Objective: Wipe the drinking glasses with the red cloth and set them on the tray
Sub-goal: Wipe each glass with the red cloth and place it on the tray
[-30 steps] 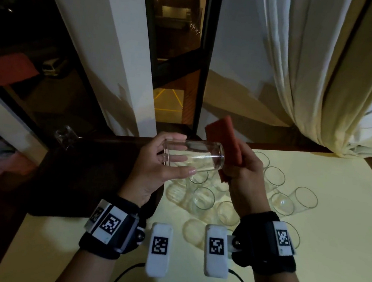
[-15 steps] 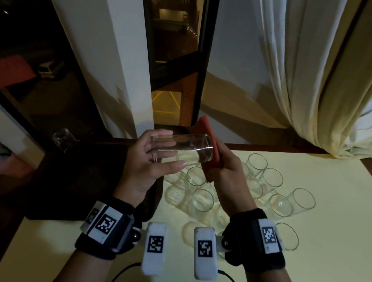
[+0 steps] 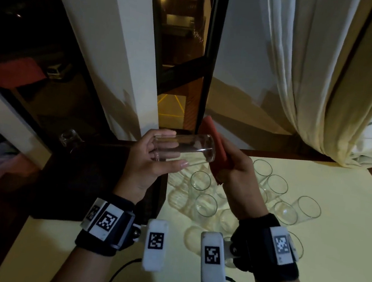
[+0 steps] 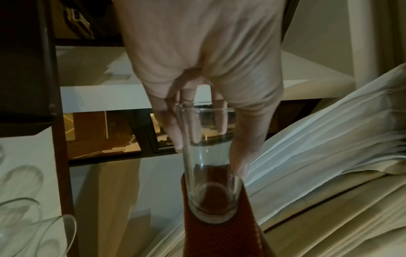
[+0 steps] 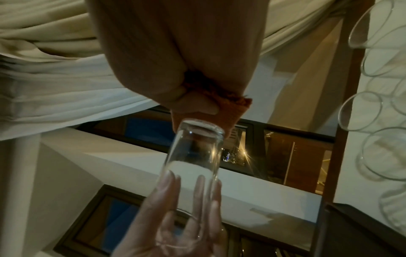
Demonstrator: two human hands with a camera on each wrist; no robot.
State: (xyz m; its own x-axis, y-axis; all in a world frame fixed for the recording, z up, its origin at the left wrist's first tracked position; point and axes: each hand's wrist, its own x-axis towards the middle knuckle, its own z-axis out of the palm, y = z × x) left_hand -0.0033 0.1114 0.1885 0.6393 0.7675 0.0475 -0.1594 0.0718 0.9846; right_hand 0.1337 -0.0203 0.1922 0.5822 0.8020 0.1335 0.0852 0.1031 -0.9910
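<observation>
My left hand (image 3: pixel 170 149) grips a tall clear glass (image 3: pixel 186 147) on its side, above the table's far edge, fingers curled round its open end. My right hand (image 3: pixel 235 169) pinches the folded red cloth (image 3: pixel 216 148) and holds it flat against the glass's base. The left wrist view looks down the glass (image 4: pixel 208 173) onto the cloth (image 4: pixel 222 231) behind its base. In the right wrist view the cloth (image 5: pixel 232 107) sits between my thumb and the glass (image 5: pixel 195 156). A dark tray (image 3: pixel 72 186) lies left of the hands, with one glass (image 3: pixel 69 139) at its far corner.
Several empty glasses (image 3: pixel 206 205) stand bunched on the cream table (image 3: pixel 328 259) under and right of my hands. A cream curtain (image 3: pixel 313 74) hangs at the back right. A dark window and a white pillar stand behind the table. A cable runs along the near edge.
Both hands have drifted a little to the left with the glass. The cloth stays pressed on the glass's base and both grips are unchanged.
</observation>
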